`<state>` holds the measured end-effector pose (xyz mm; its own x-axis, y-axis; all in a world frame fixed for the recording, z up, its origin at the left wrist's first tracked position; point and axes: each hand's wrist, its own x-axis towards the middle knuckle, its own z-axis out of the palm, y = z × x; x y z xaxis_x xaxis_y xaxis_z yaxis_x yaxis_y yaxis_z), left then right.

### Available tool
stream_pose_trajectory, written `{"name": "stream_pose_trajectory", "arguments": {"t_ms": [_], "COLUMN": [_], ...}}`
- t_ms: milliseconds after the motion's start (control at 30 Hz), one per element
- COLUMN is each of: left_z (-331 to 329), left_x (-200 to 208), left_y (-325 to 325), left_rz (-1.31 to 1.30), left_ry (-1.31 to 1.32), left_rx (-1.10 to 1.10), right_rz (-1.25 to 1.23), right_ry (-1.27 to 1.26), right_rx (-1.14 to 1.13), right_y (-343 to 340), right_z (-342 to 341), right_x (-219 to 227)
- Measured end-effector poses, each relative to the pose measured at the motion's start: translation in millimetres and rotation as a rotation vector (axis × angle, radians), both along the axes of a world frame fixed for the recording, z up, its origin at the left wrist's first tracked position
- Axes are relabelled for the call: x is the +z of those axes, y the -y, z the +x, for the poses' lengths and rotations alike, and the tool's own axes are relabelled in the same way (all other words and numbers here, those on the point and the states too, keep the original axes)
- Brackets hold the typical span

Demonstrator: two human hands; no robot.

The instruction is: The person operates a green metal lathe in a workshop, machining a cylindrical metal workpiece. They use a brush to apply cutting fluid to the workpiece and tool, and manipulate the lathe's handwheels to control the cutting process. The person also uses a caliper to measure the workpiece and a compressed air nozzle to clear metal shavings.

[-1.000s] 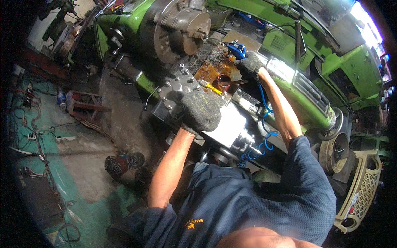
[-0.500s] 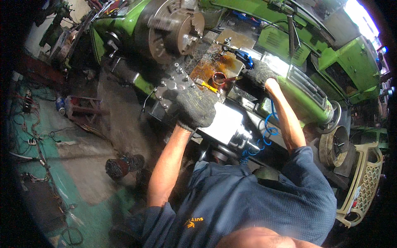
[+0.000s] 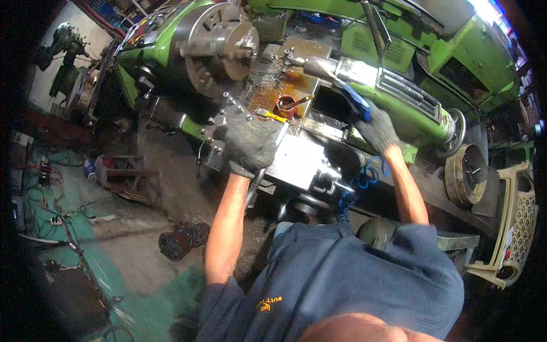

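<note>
My left hand [image 3: 249, 147], in a dark grey work glove, rests over the lathe's tool post [image 3: 226, 117] with its fingers curled. A metal rod shows just below that hand; whatever the fingers grip is hidden. In my right hand [image 3: 377, 130], also gloved, is a blue air blow gun [image 3: 357, 101], held over the green tailstock side. A coiled blue hose [image 3: 370, 175] hangs below it. Left of the gun, a red-rimmed cup [image 3: 286, 105] with a brush [image 3: 303, 101] stands on the oily brown plate, beside a yellow-handled tool [image 3: 270, 115].
The large lathe chuck [image 3: 219, 48] looks motion-blurred at the upper left. A tailstock [image 3: 410, 105] with a handwheel [image 3: 454, 134] lies to the right. Cables [image 3: 71, 242] run across the green floor at left. A beige grille [image 3: 515, 222] leans at far right.
My right hand has drawn the blow gun back to the right and nearer, away from the oily plate. My left hand stays at the tool post. The whole view has shifted slightly.
</note>
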<state>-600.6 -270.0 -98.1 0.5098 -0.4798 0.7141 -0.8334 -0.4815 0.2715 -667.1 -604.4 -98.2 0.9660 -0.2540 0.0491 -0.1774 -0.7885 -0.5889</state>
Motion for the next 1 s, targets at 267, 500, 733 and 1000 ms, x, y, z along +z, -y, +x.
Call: {"name": "stream_pose_trajectory", "arguments": {"t_ms": [267,500,733,1000], "left_z": [-11,-13,-11,-11], "left_x": [-3,0,12,-1], "left_y": [6,2,-2,-5], "left_rz": [-0.085,0.024,0.078,0.105], "left_ry": [0.027,0.091,0.07,-0.062], "left_rx": [0.078,0.083,0.035,0.024], "right_rz": [0.399,0.248,0.039,-0.157], "right_ry": [0.674,0.525,0.543,0.093], "right_rx": [-0.948,-1.152,-0.752,-0.949], "right_y": [76,188,374,333], "right_z": [-257,-269,-194,-174], "right_x": [-164,-223,-313,-300]}}
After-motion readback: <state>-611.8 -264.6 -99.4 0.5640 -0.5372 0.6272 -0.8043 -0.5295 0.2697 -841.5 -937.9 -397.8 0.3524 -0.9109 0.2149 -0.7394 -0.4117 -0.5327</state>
